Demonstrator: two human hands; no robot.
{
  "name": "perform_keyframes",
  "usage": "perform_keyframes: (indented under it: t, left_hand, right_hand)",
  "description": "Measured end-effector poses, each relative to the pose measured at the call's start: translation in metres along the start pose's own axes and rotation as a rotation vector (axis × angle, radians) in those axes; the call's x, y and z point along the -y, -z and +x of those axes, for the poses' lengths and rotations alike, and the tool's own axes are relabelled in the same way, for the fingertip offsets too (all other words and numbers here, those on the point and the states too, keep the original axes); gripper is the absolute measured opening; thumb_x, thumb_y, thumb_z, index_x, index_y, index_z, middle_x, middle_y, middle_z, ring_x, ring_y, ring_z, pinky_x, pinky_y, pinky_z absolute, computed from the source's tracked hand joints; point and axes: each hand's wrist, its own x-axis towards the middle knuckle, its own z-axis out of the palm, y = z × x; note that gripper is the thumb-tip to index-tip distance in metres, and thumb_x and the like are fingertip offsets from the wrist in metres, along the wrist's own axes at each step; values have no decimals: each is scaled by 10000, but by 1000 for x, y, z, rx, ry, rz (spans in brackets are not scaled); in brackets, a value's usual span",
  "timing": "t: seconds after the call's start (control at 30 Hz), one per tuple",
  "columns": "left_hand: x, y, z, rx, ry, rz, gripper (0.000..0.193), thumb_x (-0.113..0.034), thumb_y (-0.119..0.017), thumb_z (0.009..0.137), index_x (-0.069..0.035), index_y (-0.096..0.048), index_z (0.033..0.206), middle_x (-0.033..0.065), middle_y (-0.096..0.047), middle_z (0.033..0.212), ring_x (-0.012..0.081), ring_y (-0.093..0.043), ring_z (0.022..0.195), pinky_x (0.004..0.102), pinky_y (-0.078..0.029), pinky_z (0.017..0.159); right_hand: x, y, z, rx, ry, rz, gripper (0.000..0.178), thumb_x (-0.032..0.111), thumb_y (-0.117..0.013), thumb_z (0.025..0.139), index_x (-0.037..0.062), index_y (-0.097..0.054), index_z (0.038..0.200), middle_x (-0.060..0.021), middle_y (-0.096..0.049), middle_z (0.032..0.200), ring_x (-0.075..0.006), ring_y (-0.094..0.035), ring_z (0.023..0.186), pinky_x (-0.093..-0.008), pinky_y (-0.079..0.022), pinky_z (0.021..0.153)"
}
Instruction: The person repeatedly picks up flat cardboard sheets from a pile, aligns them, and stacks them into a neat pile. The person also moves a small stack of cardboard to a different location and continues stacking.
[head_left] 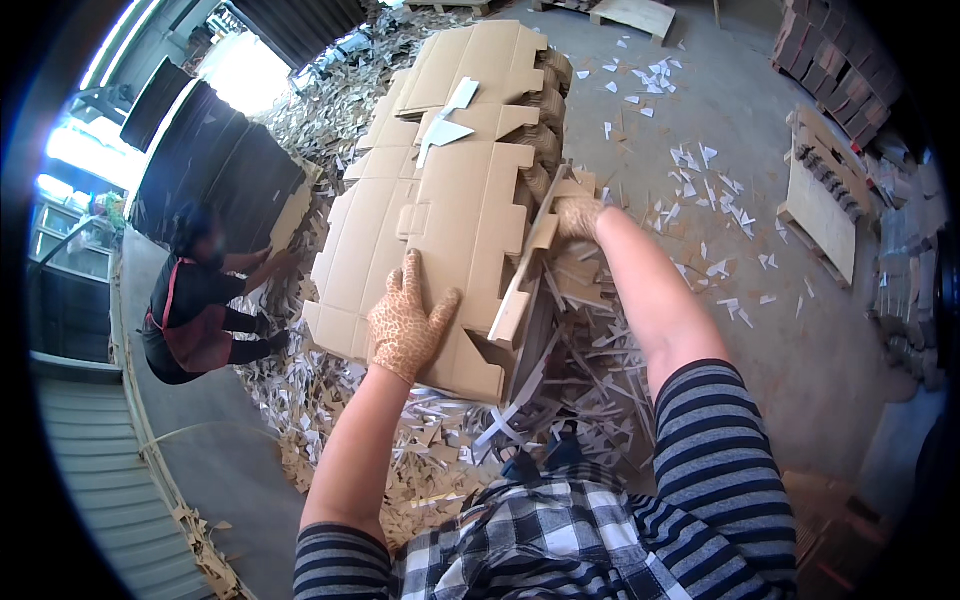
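Note:
A tall stack of die-cut cardboard sheets (450, 210) stands in front of me, with tabs and notches along its edges. My left hand (408, 322), in a patterned tan glove, lies on the top sheet with its fingers spread. At the stack's right side, my right hand (578, 217), gloved alike, is closed on a long cardboard strip (522, 282) that stands along the edge. Its fingertips are partly hidden. White paper scraps (447, 125) lie on top of the sheets farther back.
Cardboard offcuts (430, 450) cover the floor around the stack. At the left a co-worker (200, 300) bends by a tall dark stack (220, 150). A wooden pallet (820, 220) and brown bundles (835, 60) stand at the right; white scraps (715, 200) litter the floor between.

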Motion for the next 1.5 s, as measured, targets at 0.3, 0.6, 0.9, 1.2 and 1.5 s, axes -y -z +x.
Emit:
perform_keyframes:
  t: [0.3, 0.6, 0.9, 1.2, 1.5]
  left_hand:
    - [2, 13, -8, 53, 60, -91, 845, -520, -640, 908, -58, -322, 1540, 293, -531, 1352, 457, -610, 1139, 512, -495, 969]
    - [5, 11, -7, 8, 22, -99, 823, -521, -643, 910, -54, -350, 1520, 279, -552, 1297, 458, -619, 1099, 520, -502, 936]
    - [2, 14, -6, 21, 26, -84, 814, -516, -645, 909, -55, -357, 1515, 276, -545, 1322, 446, -620, 1109, 513, -504, 941]
    - [9, 17, -12, 28, 47, -91, 843, -556, -622, 908, -62, -344, 1531, 274, -517, 1384, 434, -613, 1157, 492, -495, 978]
    - [11, 14, -11, 10, 46, -86, 839, -577, -619, 897, -68, -370, 1515, 252, -544, 1352, 407, -628, 1126, 490, -506, 945]
  right_hand:
    - [62, -39, -96, -489, -53, 473, 251, 198, -675, 814, -41, -702, 889, -259, -712, 926, -399, -689, 872, -450, -557, 769]
    - [63, -6, -100, -311, -377, 247, 596, 257, -721, 732, 22, -619, 1270, -241, -672, 1180, -395, -632, 1126, -453, -508, 977]
    - [78, 13, -44, -68, -113, -44, 364, 229, -712, 704, -16, -706, 972, -227, -704, 989, -388, -677, 1008, -479, -541, 894]
    - [80, 9, -46, 313, -202, 162, 557, 343, -834, 624, 22, -733, 1068, -218, -722, 1054, -358, -689, 1048, -432, -550, 927]
    - [75, -29, -56, 4, 121, 897, 480, 230, -818, 710, 66, -709, 1149, -116, -666, 1238, -234, -618, 1162, -375, -498, 990]
